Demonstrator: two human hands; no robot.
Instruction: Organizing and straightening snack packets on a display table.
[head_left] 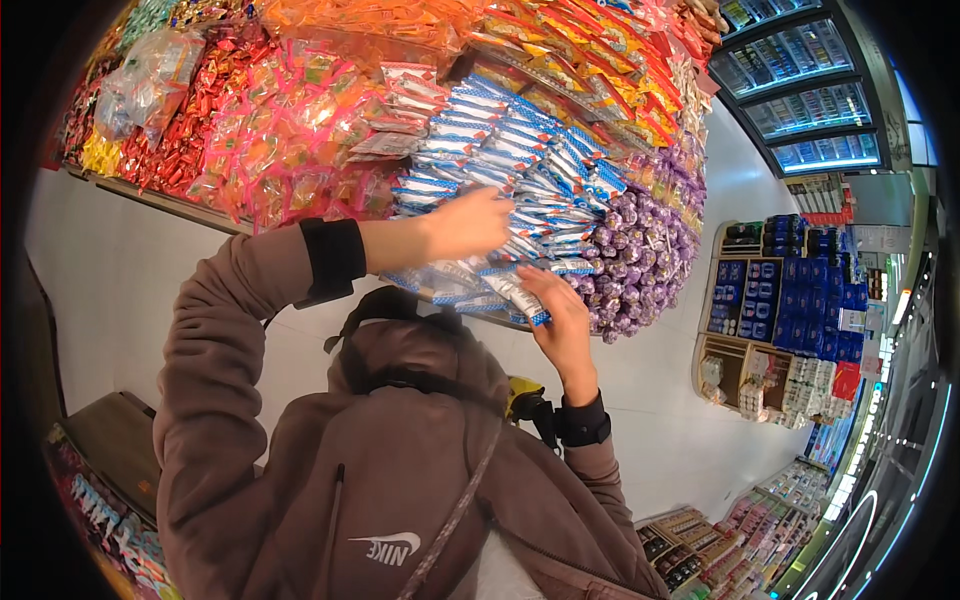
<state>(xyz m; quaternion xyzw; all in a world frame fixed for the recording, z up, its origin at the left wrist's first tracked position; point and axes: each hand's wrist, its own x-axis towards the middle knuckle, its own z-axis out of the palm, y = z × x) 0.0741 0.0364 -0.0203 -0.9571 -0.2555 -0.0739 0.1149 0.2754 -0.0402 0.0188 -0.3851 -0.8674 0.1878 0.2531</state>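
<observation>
Rows of small blue-and-white snack packets (480, 135) stand packed on a display at the middle. Over their near part, my left hand (470, 225) is curled closed with its fingers pointing right; it is slightly blurred, and whatever lies under the fingers is hidden. To its right and nearer me, my right hand (556, 305) grips a single blue-and-white packet (517, 295) by its right side, at the front edge of the pile. Purple-wrapped round candies (640, 255) are heaped just right of my right hand.
Pink-wrapped sweets (285, 130) and red-wrapped candies (175, 150) lie on the display's left. Orange and yellow bags (590, 65) fill the back. Beyond a pale floor (650, 430), a shelf of blue packages (810, 300) and lit cabinets (800, 85) stand to the right.
</observation>
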